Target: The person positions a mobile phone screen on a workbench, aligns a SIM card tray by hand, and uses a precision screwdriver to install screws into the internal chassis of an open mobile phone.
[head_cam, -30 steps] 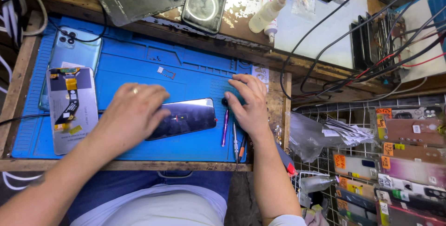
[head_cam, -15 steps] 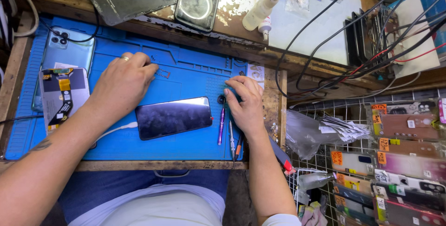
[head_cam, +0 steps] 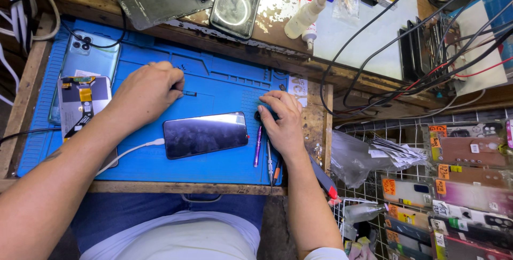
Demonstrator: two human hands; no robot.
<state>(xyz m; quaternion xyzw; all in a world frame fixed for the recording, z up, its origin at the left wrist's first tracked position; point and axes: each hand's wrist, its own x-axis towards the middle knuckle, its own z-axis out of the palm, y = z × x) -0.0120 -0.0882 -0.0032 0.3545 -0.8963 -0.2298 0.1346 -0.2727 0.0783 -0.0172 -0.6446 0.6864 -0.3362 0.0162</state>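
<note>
Your left hand [head_cam: 144,92] pinches something tiny I can't identify; your right hand [head_cam: 280,121] rests open-fingered by the tweezers [head_cam: 258,145]. Go slow near the phone [head_cam: 206,134].

Open blue mat [head_cam: 214,86] between the two hands – easy pass above the dark phone [head_cam: 206,134]. Left edge is crowded with an opened phone [head_cam: 80,102] and a teal back cover [head_cam: 91,57]. Right edge – tools [head_cam: 265,156] lined up. A white cable [head_cam: 131,150] trails off the phone's left end.
</note>
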